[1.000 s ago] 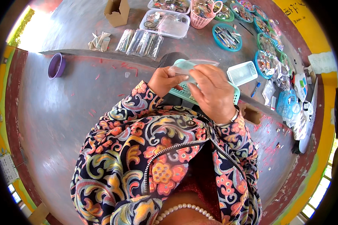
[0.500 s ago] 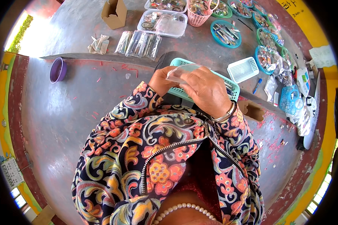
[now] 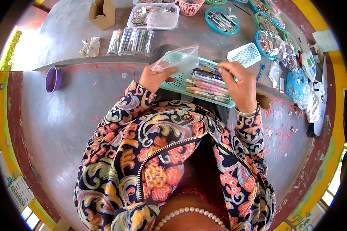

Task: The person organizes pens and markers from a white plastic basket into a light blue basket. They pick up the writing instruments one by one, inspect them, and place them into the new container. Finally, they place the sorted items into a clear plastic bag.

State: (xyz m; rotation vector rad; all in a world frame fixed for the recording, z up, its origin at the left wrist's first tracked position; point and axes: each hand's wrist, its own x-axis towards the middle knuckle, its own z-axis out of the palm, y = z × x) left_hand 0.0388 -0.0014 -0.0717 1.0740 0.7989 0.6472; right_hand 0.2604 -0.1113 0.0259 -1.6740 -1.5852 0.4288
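Note:
A clear zip bag (image 3: pixel 185 57) is pinched in my left hand (image 3: pixel 153 79), its reddish seal strip uppermost. Below it lies a mint-green plastic basket (image 3: pixel 176 84) across my lap. Several pens (image 3: pixel 206 84) fill the basket's right part, with the left part mostly covered by the bag and hand. Over the basket's right end hovers my right hand (image 3: pixel 241 86), its fingers bent and the thumb apart from the forefinger. Nothing shows between those fingers.
On the raised ledge ahead are bundled bagged pens (image 3: pixel 131 41), a white tray (image 3: pixel 169 22), a cardboard box (image 3: pixel 102 14), a round blue basket of pens (image 3: pixel 222 21) and a pale basket (image 3: pixel 243 55). A purple bowl (image 3: pixel 53 80) stands on the left floor.
My right hand has left the bag and moved right, over the pens. The bag now stands spread upright in my left hand, which has shifted slightly left. More of the basket shows.

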